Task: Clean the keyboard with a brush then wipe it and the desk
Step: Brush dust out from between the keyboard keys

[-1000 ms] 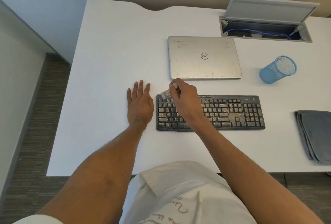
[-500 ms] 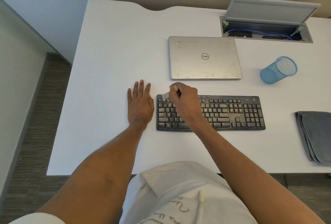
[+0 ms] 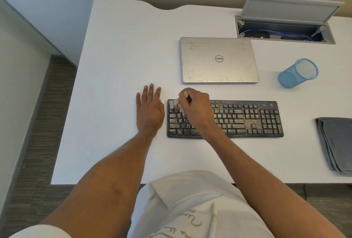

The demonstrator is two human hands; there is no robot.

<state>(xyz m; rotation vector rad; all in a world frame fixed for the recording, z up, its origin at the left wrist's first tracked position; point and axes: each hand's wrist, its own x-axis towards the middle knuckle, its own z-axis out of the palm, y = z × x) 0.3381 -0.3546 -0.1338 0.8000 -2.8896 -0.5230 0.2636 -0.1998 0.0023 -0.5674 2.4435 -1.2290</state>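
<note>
A black keyboard [image 3: 247,119] speckled with pale dust lies on the white desk [image 3: 118,62]. My right hand [image 3: 196,108] grips a small pale brush [image 3: 174,103], whose bristle end touches the keyboard's top left corner. Most of the brush handle is hidden inside my fist. My left hand [image 3: 149,108] lies flat on the desk with straight fingers, just left of the keyboard. A folded grey cloth [image 3: 337,142] rests at the desk's right edge.
A closed silver laptop [image 3: 219,60] sits behind the keyboard. A blue mesh pen cup [image 3: 298,73] stands to its right. An open cable hatch [image 3: 285,28] with blue wires is at the back right. The desk's front edge runs near my torso.
My right hand with the brush has moved slightly down and toward the keyboard's top left corner. My left hand has stayed put.
</note>
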